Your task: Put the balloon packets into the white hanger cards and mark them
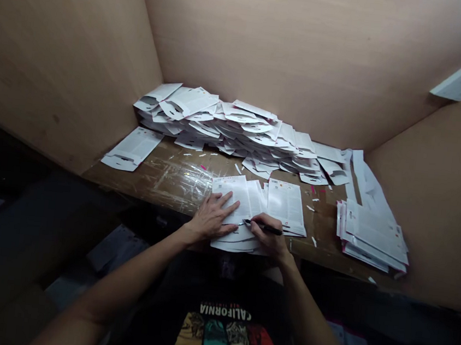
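My left hand [214, 217] lies flat with spread fingers on a white printed flat-folded carton [231, 186], pressing it near the table's front edge. This carton rests on a fanned stack of similar ones, whose rounded flaps [233, 244] point toward me. Between the fingers of my right hand [270, 237] is a slim black pen-shaped tool [266, 227]. Its thin, light tip meets the carton's flap end, close to my left thumb; I cannot make out the exact kind of tool. Just right of the stack another flat carton [287, 203] lies printed side up.
A long heap of white cartons [235, 123] lines the back panel. One carton [132, 148] lies at the left, and a neat pile [374, 237] stands at the right edge. Small paper scraps [238, 169] dot the brown tabletop [172, 177]. Wooden panels [288, 47] enclose three sides.
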Available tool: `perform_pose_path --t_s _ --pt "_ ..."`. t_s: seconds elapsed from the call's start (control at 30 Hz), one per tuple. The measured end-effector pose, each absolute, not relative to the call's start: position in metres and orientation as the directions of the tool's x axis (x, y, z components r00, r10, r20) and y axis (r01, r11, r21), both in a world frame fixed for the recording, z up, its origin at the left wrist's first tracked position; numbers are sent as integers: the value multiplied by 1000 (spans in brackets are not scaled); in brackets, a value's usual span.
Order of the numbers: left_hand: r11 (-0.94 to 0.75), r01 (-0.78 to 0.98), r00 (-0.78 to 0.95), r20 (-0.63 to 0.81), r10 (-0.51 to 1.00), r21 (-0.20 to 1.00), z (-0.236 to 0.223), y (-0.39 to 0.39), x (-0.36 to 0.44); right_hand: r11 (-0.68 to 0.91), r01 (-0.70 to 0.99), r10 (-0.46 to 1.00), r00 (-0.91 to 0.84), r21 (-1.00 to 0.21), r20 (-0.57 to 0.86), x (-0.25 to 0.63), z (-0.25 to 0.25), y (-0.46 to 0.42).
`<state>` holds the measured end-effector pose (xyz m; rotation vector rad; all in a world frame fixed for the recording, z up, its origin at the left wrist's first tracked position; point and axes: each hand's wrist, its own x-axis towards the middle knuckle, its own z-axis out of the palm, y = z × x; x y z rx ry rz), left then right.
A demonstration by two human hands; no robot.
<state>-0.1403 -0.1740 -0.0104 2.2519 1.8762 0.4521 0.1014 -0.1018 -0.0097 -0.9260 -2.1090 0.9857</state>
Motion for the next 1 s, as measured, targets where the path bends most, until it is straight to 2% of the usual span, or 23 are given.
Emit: perform_pose_path --t_s 0.2,0.57,0.8,0.93,1.0 --pt "-168 909 141 98 985 383 -17 -174 -142 487 347 763 -616 -802 196 109 -14 -95" --pt "-171 920 148 91 985 352 -17 -173 -141 458 342 728 -674 -821 125 109 -13 -94" --pt "-166 926 141 98 985 339 -17 -174 -140 395 217 686 -716 -893 129 110 2 -94" --pt "-146 946 121 103 987 288 -14 -177 -136 493 305 780 -569 -815 260 104 14 -96" --pt "-123 959 96 118 988 256 -15 -180 -132 564 379 748 -611 -734 259 97 19 -99"
